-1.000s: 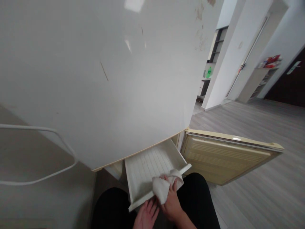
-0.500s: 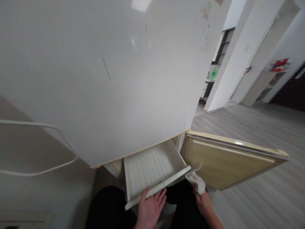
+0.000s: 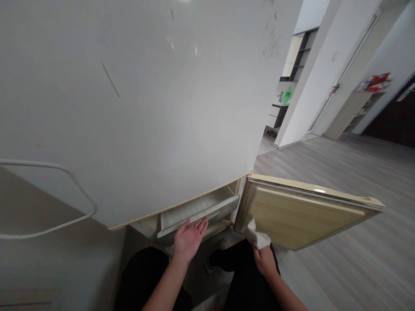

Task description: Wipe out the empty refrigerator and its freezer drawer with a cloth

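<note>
A white drawer [image 3: 197,212] sticks partly out of the lower compartment of the fridge [image 3: 168,116]. My left hand [image 3: 189,239] is against the drawer's front edge, palm up, with its fingers stretched out under or along it. In my right hand [image 3: 263,258] is a crumpled white cloth [image 3: 258,235], gripped by its lower end. This hand is over my right knee, in front of the open fridge door [image 3: 298,216], whose yellowed inner panel faces me.
On the left a white cable [image 3: 78,181] loops out from the wall. The fridge door swings out over the wood-look floor [image 3: 350,168] on the right. Behind stand a green bottle [image 3: 287,94] on a counter and a low shelf [image 3: 359,108]. My black-clad legs frame the drawer.
The drawer has slid inward, into the fridge, with my left hand following it forward. My right hand with the cloth has shifted slightly left. The view has moved a little too.
</note>
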Available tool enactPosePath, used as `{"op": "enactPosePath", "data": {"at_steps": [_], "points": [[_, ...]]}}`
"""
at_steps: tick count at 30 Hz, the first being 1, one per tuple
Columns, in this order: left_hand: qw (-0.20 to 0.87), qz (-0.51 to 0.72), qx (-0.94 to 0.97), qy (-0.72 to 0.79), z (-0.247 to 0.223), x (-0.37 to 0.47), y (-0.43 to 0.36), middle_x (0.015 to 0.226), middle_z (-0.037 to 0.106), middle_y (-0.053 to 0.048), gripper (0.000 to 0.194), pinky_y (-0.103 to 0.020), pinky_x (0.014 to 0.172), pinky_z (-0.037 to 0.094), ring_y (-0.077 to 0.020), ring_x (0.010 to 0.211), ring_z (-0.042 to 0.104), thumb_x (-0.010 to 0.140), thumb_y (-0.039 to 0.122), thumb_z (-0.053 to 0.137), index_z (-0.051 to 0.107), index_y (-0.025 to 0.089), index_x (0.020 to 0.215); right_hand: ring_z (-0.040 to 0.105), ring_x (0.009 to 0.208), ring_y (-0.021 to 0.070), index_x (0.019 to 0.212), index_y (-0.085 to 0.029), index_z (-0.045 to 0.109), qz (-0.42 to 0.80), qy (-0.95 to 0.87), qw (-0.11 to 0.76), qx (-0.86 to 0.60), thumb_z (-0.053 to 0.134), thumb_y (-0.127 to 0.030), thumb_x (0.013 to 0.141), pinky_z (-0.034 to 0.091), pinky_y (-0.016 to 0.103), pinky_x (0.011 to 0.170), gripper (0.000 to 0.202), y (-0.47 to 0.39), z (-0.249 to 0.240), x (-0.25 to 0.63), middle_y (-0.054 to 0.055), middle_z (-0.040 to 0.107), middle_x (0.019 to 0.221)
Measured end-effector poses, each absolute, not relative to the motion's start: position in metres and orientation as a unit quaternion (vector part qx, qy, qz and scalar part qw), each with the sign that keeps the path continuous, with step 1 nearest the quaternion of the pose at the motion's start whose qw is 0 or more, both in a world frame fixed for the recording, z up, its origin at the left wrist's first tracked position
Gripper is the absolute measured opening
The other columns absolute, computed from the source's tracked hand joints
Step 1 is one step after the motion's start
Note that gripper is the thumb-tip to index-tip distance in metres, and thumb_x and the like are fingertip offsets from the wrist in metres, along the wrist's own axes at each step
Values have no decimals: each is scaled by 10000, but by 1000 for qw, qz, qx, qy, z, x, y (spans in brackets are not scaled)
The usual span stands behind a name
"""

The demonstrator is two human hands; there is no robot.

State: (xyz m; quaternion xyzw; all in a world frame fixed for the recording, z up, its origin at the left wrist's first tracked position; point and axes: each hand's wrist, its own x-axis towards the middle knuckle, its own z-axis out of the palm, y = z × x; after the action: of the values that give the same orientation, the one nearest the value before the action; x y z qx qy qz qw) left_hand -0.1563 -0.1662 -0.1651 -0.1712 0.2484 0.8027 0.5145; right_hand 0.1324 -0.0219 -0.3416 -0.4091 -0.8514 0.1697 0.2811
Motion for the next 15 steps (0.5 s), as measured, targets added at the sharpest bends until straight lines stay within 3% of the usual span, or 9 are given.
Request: {"op": "enactPosePath", "data": {"at_steps": [3,6,11,15], "points": [[488,817,-140,272,-176,-177,-149,1194,639,-268,174,-441,951,587,-371,1317,533,862,156,489,631,95,943,665,1062,309,1131,-98,700,168,-856,277,-402,374,-417,998,538,443,930,475,-22,-341,136,195,713,1084],[448,833,-124,301,-183,-195,-132,1037,690,-197,174,-426,945,586,-350,1294,559,846,109,480,573,149,703,667,1053,314,1128,-89,702,160,-856,274,-408,371,-401,998,542,452,918,473,-19,-343,141,199,713,1068],[441,831,-104,323,-184,-217,-110,985,705,-151,202,-382,936,584,-296,1256,595,847,87,457,588,154,709,649,1105,300,1162,-104,690,145,-864,269,-401,399,-361,988,529,445,962,426,-18,-347,141,183,702,1144],[465,810,-84,348,-182,-228,-104,1080,700,-173,220,-398,924,583,-295,1219,620,874,99,430,606,143,749,654,1086,283,1142,-128,697,144,-859,270,-410,404,-342,983,527,431,966,396,-19,-346,138,161,707,1143]]}}
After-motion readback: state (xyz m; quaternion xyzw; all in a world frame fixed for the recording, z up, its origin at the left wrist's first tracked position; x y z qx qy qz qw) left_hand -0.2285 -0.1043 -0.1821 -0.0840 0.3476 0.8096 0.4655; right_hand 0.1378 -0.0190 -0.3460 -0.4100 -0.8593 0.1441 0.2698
